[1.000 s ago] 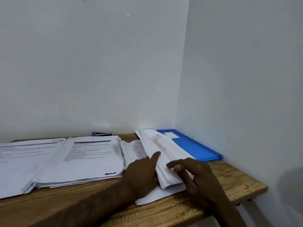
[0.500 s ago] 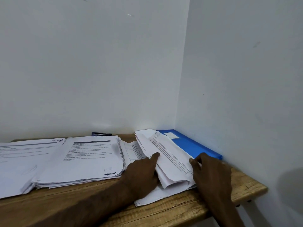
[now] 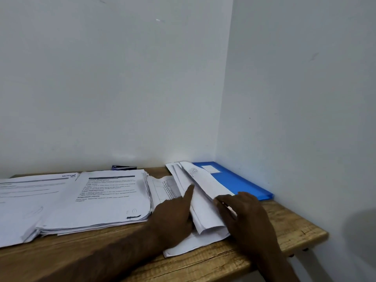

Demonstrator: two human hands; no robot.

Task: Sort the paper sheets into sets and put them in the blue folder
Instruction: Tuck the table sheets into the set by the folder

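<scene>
We have a small pile of sheets (image 3: 203, 239) on the tabletop (image 3: 284, 226). Its far end lies over part of the blue folder (image 3: 240, 183). The folder lies flat and closed, back in the corner by the right-side wall. It is near, so a finished set can go in fast.

Our left hand (image 3: 173, 218) rests on the small pile. Its first finger is straight and presses the paper down. We think this stops the pile from sliding.

Our right hand (image 3: 246, 214) has its fingers curled on the edge of the top sheets (image 3: 206, 188) and grips them. These sheets bend up and over in a curl. It looks like we are lifting them to pick out a set.

To the left lies a big pile (image 3: 114, 198) with printed words, and another pile (image 3: 30, 196) past it. We think these wait for their turn. A small dark thing (image 3: 124, 167), maybe a stapler, sits at the back.

The tabletop is light brown wood with lines in it. It fits into a corner of two plain white walls (image 3: 122, 88).
</scene>
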